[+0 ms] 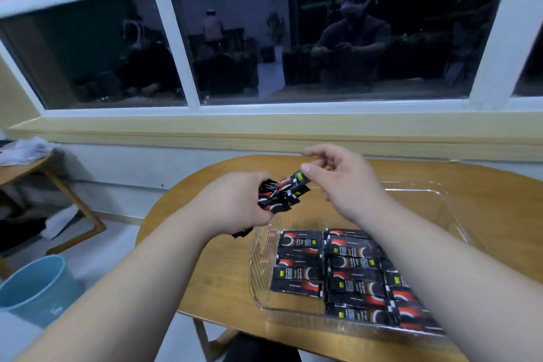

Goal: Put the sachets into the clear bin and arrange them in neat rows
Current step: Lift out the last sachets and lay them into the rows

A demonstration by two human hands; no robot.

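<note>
The bin [256, 256] sits on the table [205, 258], toward its right side. Sachets [352, 273] lie flat in the bin's near half, side by side in rows, the rightmost partly behind the right forearm. Above the table, just left of the bin's far-left corner, the left hand [235, 206] holds a bundle [276, 200]. The right hand [343, 179], over the bin's far end, seems to pinch the top sachet [293, 180] of that bundle. A window [264, 38] stands behind the table. Far left is a side table [26, 169] with a bag [23, 150] on it; a bucket [38, 288] stands on the floor before it.
</note>
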